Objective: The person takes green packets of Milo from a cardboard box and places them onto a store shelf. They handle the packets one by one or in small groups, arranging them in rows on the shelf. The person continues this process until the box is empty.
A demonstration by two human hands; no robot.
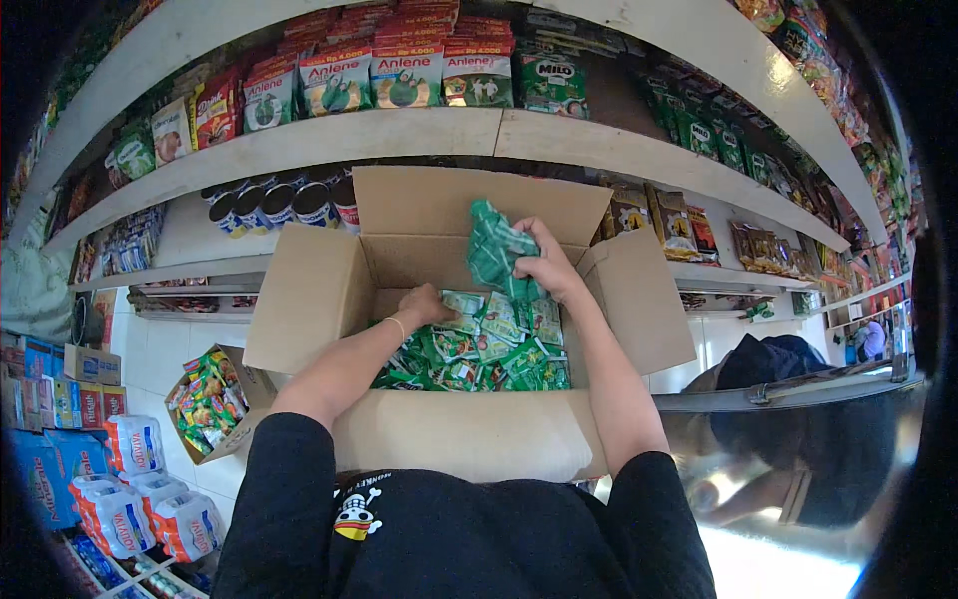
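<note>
An open cardboard box [464, 434] stands right before me, its flaps spread outwards. Inside lies a loose heap of small green sachets [479, 352]. My right hand [545, 262], above the box's right side, grips a bunch of green sachets [490, 251] that hangs to the left of my fingers. My left hand [428, 305] reaches into the left part of the box and touches the sachets at the heap's far edge; its fingertips are partly hidden, so a hold on one cannot be made out.
Shelves [419, 133] with pouches and cans run behind the box. On the floor at left are a smaller carton [254, 397] of green and yellow packets and wrapped bottle packs [135, 442]. A metal-edged glass counter [808, 389] is at right. A person [872, 341] is far right.
</note>
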